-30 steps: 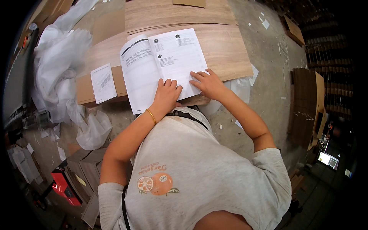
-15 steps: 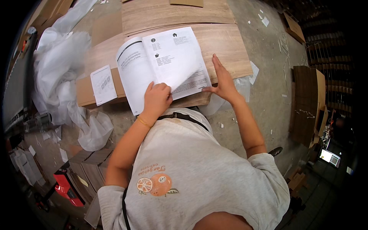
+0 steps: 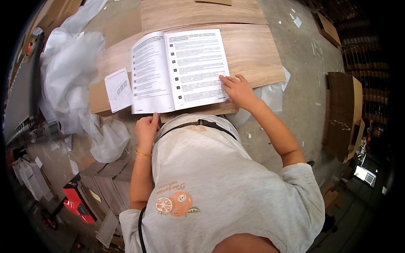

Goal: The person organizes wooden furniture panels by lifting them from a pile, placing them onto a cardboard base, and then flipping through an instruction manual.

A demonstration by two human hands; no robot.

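An instruction booklet [image 3: 196, 86] lies spread on wood-grain boards in front of me, both visible pages covered in printed text. My left hand [image 3: 147, 128] is closed at the booklet's lower edge, its thumb against the left page. On the right page's outer edge rest the fingers of my right hand [image 3: 239, 92], stretched out and a little apart, with the thumb near the lower corner. A smaller printed leaflet [image 3: 119, 90] with a line drawing sits just left of the booklet, partly over a brown cardboard piece [image 3: 98, 98].
Wood-grain boards [image 3: 253, 55] form the surface under the booklet. Crumpled white wrapping [image 3: 69, 76] heaps up on the left. Stacked panels [image 3: 107, 181] and a red object [image 3: 78, 202] stand at lower left. Upright cardboard [image 3: 339, 114] and a lit screen [image 3: 365, 176] are at right.
A page has been turned, so different text shows. My left hand has moved down and left to the booklet's lower edge; my right hand has come in onto the right page.
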